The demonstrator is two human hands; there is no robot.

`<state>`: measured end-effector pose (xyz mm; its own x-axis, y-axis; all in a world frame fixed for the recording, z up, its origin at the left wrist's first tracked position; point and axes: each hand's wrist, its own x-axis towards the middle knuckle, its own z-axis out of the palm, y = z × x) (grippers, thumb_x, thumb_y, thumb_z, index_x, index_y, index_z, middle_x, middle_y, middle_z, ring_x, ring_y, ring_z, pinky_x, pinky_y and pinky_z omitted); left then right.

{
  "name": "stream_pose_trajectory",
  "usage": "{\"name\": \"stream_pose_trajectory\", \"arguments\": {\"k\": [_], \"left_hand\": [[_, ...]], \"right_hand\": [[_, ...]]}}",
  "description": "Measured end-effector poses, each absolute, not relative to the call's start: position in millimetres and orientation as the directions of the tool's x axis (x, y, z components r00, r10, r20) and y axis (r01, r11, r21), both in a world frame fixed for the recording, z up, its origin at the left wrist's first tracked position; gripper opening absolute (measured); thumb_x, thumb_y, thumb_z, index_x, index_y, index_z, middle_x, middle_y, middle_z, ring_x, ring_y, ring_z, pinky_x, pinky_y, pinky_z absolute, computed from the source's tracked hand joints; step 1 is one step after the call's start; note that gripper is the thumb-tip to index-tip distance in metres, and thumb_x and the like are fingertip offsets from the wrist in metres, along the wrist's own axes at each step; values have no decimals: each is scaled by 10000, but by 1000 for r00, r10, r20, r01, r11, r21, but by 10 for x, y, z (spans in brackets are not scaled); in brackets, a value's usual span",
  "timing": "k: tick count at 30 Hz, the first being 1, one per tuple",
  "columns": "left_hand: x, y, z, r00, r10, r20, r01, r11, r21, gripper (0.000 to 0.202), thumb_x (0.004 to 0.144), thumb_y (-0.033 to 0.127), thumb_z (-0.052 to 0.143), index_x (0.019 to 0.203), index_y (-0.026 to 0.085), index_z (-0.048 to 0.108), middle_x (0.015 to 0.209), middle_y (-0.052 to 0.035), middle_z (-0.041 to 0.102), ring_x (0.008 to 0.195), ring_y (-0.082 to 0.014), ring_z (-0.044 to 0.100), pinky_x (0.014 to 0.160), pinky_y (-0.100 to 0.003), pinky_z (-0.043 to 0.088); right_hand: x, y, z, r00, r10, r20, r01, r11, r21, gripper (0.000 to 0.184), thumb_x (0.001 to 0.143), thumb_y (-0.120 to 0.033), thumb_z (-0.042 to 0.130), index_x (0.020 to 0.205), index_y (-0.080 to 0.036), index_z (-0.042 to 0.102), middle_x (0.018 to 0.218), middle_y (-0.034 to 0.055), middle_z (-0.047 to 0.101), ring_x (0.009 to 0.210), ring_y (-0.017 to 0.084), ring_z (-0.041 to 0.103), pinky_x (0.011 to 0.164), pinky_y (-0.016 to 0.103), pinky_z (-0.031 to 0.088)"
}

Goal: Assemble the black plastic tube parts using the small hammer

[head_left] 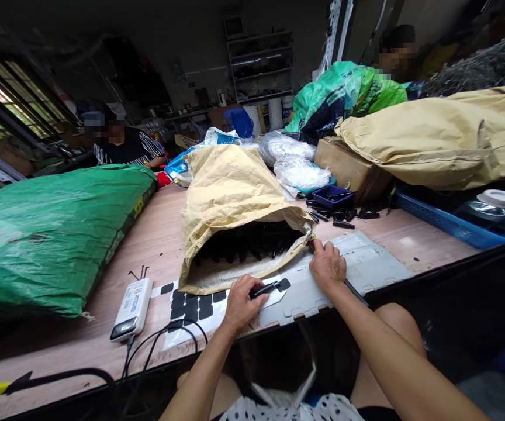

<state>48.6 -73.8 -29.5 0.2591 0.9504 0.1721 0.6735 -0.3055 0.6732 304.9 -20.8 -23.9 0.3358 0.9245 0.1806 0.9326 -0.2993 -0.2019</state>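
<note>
My left hand (241,301) is closed round a thin black stick-like part (265,289), held over a white sheet of black square stickers (193,309) at the table's near edge. My right hand (326,264) rests knuckles up on a grey metal plate (366,263), its fingers curled at the mouth of a tan sack (230,199); what they pinch is hidden. The sack lies open toward me, with several black parts (252,242) inside.
A big green sack (51,234) lies at left, a white power bank (132,307) with black cable in front. More tan and green sacks, a cardboard box (349,166), blue trays (467,225) and loose black parts lie right. Two other people sit behind.
</note>
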Motion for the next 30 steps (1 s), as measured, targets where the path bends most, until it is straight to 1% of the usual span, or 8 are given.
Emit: {"name": "stream_pose_trajectory", "arguments": {"k": [5, 9, 12, 14, 18, 21, 26, 30], "left_hand": [[485, -721, -321, 259, 950, 176, 654, -306, 692, 151, 839, 286, 716, 981, 234, 710, 947, -27, 673, 934, -220, 617, 850, -352, 432], [498, -720, -342, 245, 955, 164, 667, -289, 687, 194, 843, 317, 731, 1029, 261, 730, 959, -17, 679, 941, -218, 624, 879, -367, 416], [509, -720, -346, 225, 961, 163, 682, -275, 678, 179, 831, 318, 747, 993, 248, 719, 949, -10, 676, 935, -211, 623, 870, -357, 410], [515, -719, -346, 213, 965, 153, 694, -260, 672, 158, 825, 318, 752, 957, 242, 711, 929, -7, 669, 914, -205, 618, 851, -349, 408], [517, -720, -346, 209, 967, 147, 695, -253, 673, 149, 825, 318, 753, 947, 245, 712, 924, -5, 665, 914, -202, 610, 842, -340, 406], [514, -717, -344, 215, 964, 157, 684, -263, 681, 152, 825, 307, 754, 956, 241, 714, 931, -4, 667, 919, -200, 609, 847, -335, 407], [511, -712, -340, 231, 961, 150, 702, -272, 659, 128, 832, 325, 749, 908, 228, 717, 911, -12, 650, 911, -206, 598, 819, -329, 402], [524, -730, -315, 210, 966, 149, 699, -255, 668, 102, 834, 306, 734, 899, 229, 722, 893, -6, 645, 897, -201, 596, 826, -334, 398]], "right_hand": [[3297, -382, -160, 378, 922, 87, 875, -325, -359, 417, 984, -235, 398, 1357, -280, 579, 1130, 105, 605, 983, 239, 573, 728, 323, 374], [3450, -679, -194, 472, 876, 98, 741, -334, -583, 426, 962, -312, 417, 1342, -248, 599, 1048, 83, 632, 871, 215, 590, 709, 317, 410], [3360, -904, -194, 475, 865, 162, 625, -202, -754, 466, 930, -399, 473, 1324, -190, 606, 922, 59, 648, 836, 213, 605, 750, 328, 465], [3182, -1043, -178, 399, 890, 223, 577, -55, -815, 475, 932, -431, 478, 1314, -180, 608, 935, 61, 668, 838, 205, 619, 786, 333, 496], [2725, -1262, -151, 108, 959, 262, 552, 162, -818, 399, 967, -371, 456, 1285, -206, 633, 1128, 88, 696, 980, 199, 656, 877, 329, 534], [2472, -1343, -141, -29, 956, 292, 589, 253, -768, 381, 984, -274, 431, 1307, -235, 630, 1162, 72, 696, 1052, 189, 666, 933, 324, 539], [2278, -1373, -145, -86, 917, 389, 692, 336, -639, 424, 1014, -229, 400, 1389, -265, 594, 1073, 69, 693, 977, 186, 685, 881, 306, 557], [2270, -1348, -166, -84, 938, 336, 758, 279, -589, 414, 1005, -209, 402, 1347, -271, 628, 1011, 47, 689, 890, 174, 695, 792, 277, 565]]}}
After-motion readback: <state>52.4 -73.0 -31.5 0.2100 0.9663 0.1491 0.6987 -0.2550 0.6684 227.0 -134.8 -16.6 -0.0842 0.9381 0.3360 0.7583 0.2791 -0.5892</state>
